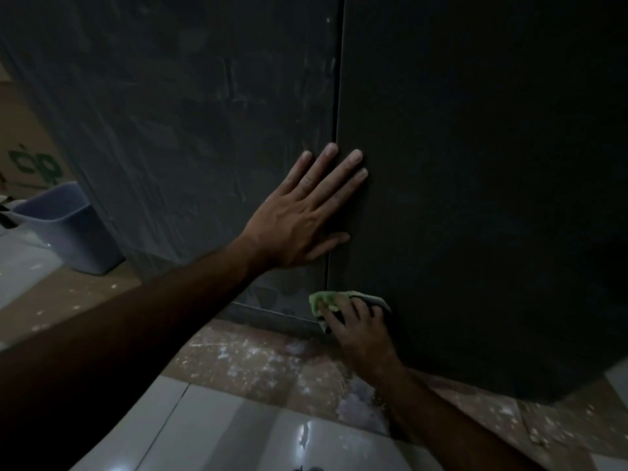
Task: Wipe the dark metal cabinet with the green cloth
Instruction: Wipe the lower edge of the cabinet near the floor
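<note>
The dark metal cabinet [475,164] fills most of the view, with a vertical corner edge running down its middle and a scuffed, dusty left face. My left hand [302,215] lies flat on it with fingers spread across that edge. Lower down, my right hand [360,328] presses the green cloth [324,298] against the cabinet near its bottom corner, just above the floor. Part of the cloth is hidden under my fingers.
A blue plastic bin [68,229] stands on the floor at the left beside the cabinet. Behind it is a cardboard box [30,154] with green lettering. The floor has brown speckled tiles [258,365] and glossy white tiles [238,436] nearer me.
</note>
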`<move>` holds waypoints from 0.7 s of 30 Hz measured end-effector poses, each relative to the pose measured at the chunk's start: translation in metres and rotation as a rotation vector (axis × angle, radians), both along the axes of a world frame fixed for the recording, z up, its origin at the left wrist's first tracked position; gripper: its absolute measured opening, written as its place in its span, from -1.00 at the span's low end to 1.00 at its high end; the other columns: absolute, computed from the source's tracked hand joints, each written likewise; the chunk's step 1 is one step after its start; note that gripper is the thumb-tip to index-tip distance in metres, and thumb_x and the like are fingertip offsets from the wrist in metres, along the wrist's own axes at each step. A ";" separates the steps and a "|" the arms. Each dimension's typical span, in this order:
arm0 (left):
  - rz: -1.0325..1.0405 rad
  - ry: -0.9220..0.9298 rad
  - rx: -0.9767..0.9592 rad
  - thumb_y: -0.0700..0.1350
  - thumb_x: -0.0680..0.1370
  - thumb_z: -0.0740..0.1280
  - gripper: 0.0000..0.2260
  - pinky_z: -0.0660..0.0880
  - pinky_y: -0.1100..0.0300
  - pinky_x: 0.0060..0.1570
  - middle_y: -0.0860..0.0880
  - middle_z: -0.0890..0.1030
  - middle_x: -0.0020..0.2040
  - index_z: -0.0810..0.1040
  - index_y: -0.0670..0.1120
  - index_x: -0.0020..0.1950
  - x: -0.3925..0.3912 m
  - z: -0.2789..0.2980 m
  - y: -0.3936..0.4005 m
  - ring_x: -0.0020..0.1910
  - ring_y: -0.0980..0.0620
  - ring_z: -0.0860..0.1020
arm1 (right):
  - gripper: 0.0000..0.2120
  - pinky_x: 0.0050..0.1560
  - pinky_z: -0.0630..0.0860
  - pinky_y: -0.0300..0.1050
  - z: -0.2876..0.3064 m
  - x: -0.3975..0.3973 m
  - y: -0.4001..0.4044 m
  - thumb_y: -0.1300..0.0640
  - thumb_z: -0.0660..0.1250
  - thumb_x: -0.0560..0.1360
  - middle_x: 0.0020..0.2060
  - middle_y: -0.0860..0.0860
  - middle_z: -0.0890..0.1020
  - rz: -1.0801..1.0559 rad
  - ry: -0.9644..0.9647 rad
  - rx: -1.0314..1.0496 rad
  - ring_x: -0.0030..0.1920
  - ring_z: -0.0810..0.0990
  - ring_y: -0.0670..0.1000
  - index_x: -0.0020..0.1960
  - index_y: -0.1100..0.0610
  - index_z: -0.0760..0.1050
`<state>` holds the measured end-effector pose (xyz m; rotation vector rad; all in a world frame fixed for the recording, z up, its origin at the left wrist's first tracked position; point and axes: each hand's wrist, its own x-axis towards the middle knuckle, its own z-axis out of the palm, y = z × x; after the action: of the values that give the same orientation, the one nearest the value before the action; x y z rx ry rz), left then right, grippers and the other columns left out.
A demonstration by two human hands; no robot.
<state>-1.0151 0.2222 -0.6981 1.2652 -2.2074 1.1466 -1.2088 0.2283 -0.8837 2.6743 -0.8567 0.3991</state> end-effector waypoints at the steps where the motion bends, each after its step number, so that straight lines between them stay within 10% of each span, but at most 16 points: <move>1: -0.005 0.006 0.000 0.29 0.63 0.13 -0.24 -0.16 -0.12 0.57 -0.13 -0.08 0.65 -0.07 -0.11 0.64 0.000 -0.001 -0.001 0.62 -0.18 -0.16 | -0.56 -0.18 0.45 -0.02 -0.005 0.000 0.001 0.09 0.15 0.39 0.12 0.09 0.55 0.019 0.076 0.028 0.02 0.42 0.12 0.24 -0.01 0.51; 3: -0.005 0.011 -0.009 0.29 0.62 0.12 -0.24 -0.17 -0.12 0.57 -0.16 -0.02 0.64 -0.05 -0.12 0.64 -0.001 -0.002 -0.003 0.61 -0.18 -0.16 | -0.59 -0.16 0.55 -0.08 -0.020 -0.011 0.005 0.09 0.23 0.43 0.12 0.05 0.63 0.057 0.330 0.048 0.11 0.49 0.10 0.25 0.01 0.60; 7: -0.012 0.026 -0.030 0.30 0.61 0.12 -0.23 -0.16 -0.12 0.57 -0.18 0.02 0.63 -0.04 -0.12 0.64 0.000 -0.002 -0.005 0.61 -0.17 -0.16 | -0.41 0.44 0.21 0.10 -0.034 -0.076 0.000 0.03 0.19 0.61 0.55 0.11 0.18 0.088 0.690 0.184 0.53 0.17 0.13 0.59 0.10 0.11; 10: -0.022 0.043 -0.026 0.30 0.61 0.13 -0.23 -0.15 -0.12 0.57 -0.17 0.01 0.64 -0.03 -0.12 0.64 0.000 -0.001 -0.003 0.61 -0.17 -0.15 | -0.61 0.04 0.52 -0.16 -0.005 -0.127 -0.002 -0.10 0.30 0.50 0.13 0.13 0.67 0.111 0.536 0.037 0.07 0.66 -0.03 0.20 0.08 0.65; 12: -0.026 0.037 -0.037 0.30 0.61 0.13 -0.23 -0.14 -0.11 0.57 -0.14 -0.03 0.64 -0.03 -0.11 0.65 0.001 -0.001 -0.004 0.62 -0.17 -0.14 | -0.42 -0.26 0.33 -0.28 0.026 -0.150 0.002 -0.28 0.11 0.55 -0.41 0.09 0.66 0.105 0.281 -0.110 -0.38 0.64 -0.09 -0.26 0.13 0.66; 15: -0.019 0.047 -0.066 0.30 0.60 0.15 -0.22 -0.15 -0.12 0.57 -0.15 -0.01 0.64 -0.01 -0.13 0.64 -0.001 -0.004 -0.006 0.61 -0.17 -0.13 | -0.52 -0.27 0.22 -0.20 0.034 -0.192 0.008 -0.10 -0.19 0.68 -0.34 0.06 0.55 0.003 0.162 -0.178 -0.24 0.44 -0.01 -0.05 0.00 0.47; 21: 0.016 0.066 -0.081 0.31 0.59 0.14 -0.19 -0.20 -0.15 0.56 -0.10 -0.08 0.63 -0.05 -0.14 0.64 -0.008 -0.008 -0.008 0.60 -0.16 -0.20 | -0.53 -0.07 0.59 -0.10 -0.013 -0.171 0.001 -0.13 0.52 0.26 0.10 -0.01 0.68 -0.016 0.525 0.013 0.02 0.67 0.01 0.14 -0.01 0.68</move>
<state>-1.0232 0.2147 -0.7059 1.2712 -2.0855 1.1712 -1.3801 0.2291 -0.8964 2.5857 -0.7117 -0.3055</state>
